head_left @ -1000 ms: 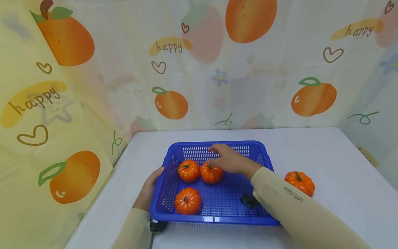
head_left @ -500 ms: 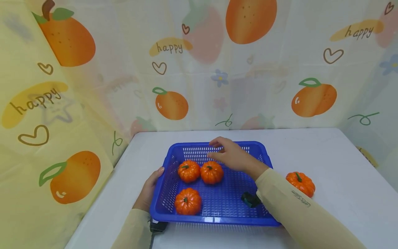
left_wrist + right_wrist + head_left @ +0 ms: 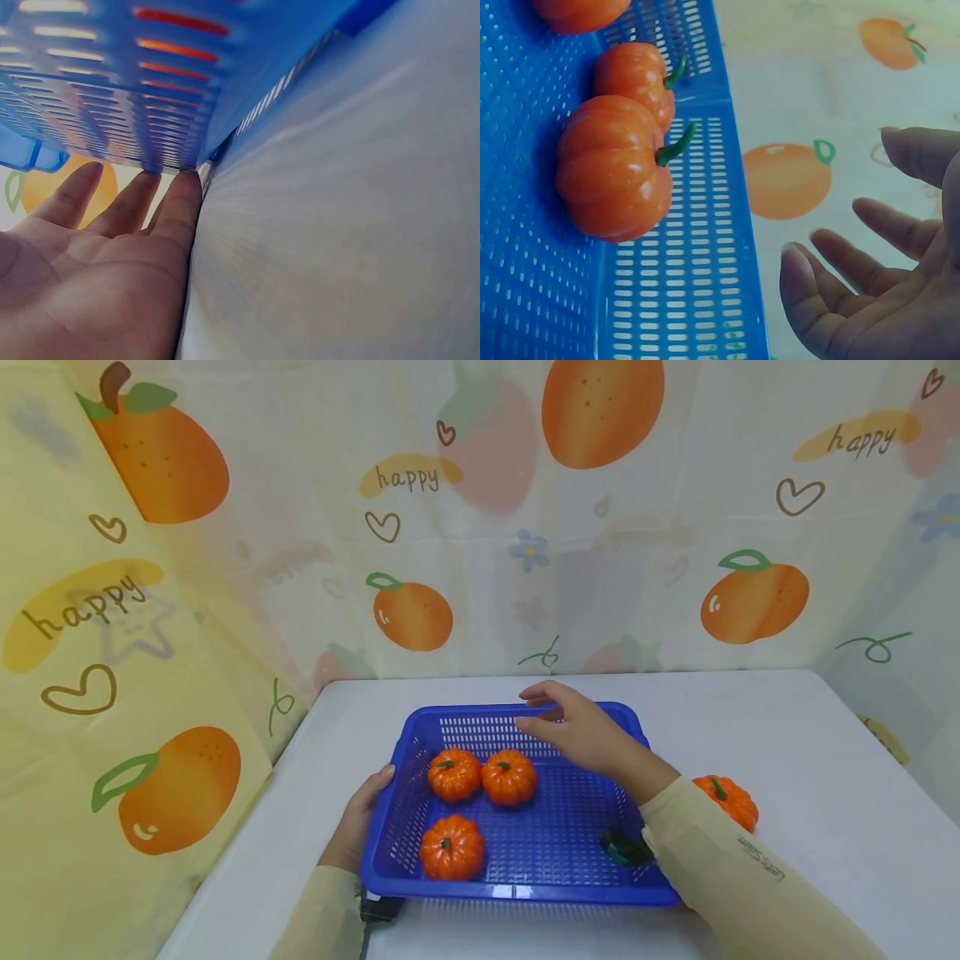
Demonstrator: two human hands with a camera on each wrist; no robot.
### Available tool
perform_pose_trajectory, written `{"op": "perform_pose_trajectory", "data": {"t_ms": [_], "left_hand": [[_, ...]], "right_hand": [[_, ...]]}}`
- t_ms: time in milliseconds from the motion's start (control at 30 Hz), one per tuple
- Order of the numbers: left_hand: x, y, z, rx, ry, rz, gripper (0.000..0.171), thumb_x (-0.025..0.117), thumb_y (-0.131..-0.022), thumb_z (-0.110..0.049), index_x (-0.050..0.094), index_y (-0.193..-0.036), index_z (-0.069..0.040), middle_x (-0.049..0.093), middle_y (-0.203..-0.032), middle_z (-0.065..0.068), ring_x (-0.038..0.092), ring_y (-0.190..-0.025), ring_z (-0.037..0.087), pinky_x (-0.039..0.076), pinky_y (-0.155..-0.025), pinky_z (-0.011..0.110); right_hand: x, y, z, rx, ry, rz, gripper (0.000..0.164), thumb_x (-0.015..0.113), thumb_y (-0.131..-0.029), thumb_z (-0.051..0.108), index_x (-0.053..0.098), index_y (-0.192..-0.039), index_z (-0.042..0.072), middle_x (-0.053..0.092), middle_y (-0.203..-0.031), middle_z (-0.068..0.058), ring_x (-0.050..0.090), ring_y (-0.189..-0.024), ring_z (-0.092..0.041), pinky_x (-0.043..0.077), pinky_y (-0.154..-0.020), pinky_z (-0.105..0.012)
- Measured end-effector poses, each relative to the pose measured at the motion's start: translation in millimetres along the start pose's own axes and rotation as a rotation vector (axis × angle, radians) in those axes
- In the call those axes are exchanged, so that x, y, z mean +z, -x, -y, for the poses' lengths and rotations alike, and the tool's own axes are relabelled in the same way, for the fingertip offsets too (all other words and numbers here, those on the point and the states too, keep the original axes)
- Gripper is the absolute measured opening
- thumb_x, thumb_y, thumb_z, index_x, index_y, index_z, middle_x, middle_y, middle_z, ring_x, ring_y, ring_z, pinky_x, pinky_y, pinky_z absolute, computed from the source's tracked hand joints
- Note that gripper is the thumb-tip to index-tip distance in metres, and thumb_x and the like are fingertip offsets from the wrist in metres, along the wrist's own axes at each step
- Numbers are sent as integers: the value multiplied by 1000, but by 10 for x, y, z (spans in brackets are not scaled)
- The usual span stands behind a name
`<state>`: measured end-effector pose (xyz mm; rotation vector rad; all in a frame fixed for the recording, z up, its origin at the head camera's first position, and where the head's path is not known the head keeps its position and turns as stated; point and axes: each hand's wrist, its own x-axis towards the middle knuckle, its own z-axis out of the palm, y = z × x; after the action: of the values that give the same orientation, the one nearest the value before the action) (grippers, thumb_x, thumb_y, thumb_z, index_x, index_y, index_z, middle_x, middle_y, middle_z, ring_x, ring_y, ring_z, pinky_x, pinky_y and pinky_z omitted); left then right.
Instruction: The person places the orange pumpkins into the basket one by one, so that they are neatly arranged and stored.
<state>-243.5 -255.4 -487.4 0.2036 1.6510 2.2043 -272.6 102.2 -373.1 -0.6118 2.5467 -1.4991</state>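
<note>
A blue plastic basket (image 3: 540,835) with slotted walls stands on the white table, with three small orange pumpkins inside. Two of them, a left pumpkin (image 3: 455,774) and a right pumpkin (image 3: 510,777), sit side by side toward the back; the front pumpkin (image 3: 452,848) lies at the near left. My left hand (image 3: 354,827) touches the basket's left side: its thumb is at the rim, and its straight fingers (image 3: 124,206) meet the slotted outer wall. My right hand (image 3: 581,727) holds nothing over the back right part, thumb and fingers (image 3: 870,225) parted.
Outside the basket, another orange pumpkin (image 3: 731,802) rests on the table (image 3: 810,752) to the right, partly behind my right sleeve (image 3: 735,852). A patterned cloth (image 3: 630,552) with printed fruit hangs behind and at the sides.
My right hand has moved up and to the right, away from the right back pumpkin, its fingers now apart from it. The left hand and the basket stay in place.
</note>
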Motion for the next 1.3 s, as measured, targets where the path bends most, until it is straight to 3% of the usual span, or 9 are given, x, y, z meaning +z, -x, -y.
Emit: {"op": "perform_pose_trajectory", "data": {"t_ms": [167, 567, 833, 1067, 1300], "left_hand": [[-11, -2, 9, -15, -15, -30, 72, 38, -110, -47, 19, -176, -26, 27, -176, 13, 27, -160, 38, 28, -124, 56], [5, 15, 5, -36, 5, -62, 71, 38, -110, -47, 21, -176, -27, 31, -173, 16, 35, -155, 35, 31, -123, 54], [4, 9, -7, -32, -17, -23, 72, 34, -110, -47, 16, -177, -27, 29, -172, 21, 41, -150, 33, 35, -121, 51], [4, -6, -4, -28, -14, -29, 72, 35, -110, -46, 17, -177, -27, 28, -174, 18, 33, -156, 37, 30, -124, 55], [17, 3, -7, -19, -16, -22, 73, 34, -110, -46, 15, -177, -25, 27, -175, 18, 33, -157, 36, 32, -123, 53]], "right_hand": [[-35, 71, -17, -16, 20, -6, 50, 68, -109, 35, 58, -151, 8, 59, -151, -16, 59, -132, -39, 53, -104, -60], [-123, 202, -78, -24, 41, -25, 49, 69, -109, 37, 59, -149, 10, 61, -149, -14, 62, -129, -36, 56, -98, -58], [-212, 298, -65, -31, 36, -51, 51, 70, -108, 38, 59, -151, 12, 62, -147, -11, 62, -129, -34, 55, -100, -59], [-309, 350, -90, -9, 29, -74, 51, 70, -108, 39, 58, -152, 14, 61, -148, -10, 61, -131, -35, 55, -100, -59], [-394, 417, -117, -15, 26, -83, 51, 68, -110, 37, 57, -153, 12, 60, -148, -11, 60, -132, -36, 54, -103, -59]]}}
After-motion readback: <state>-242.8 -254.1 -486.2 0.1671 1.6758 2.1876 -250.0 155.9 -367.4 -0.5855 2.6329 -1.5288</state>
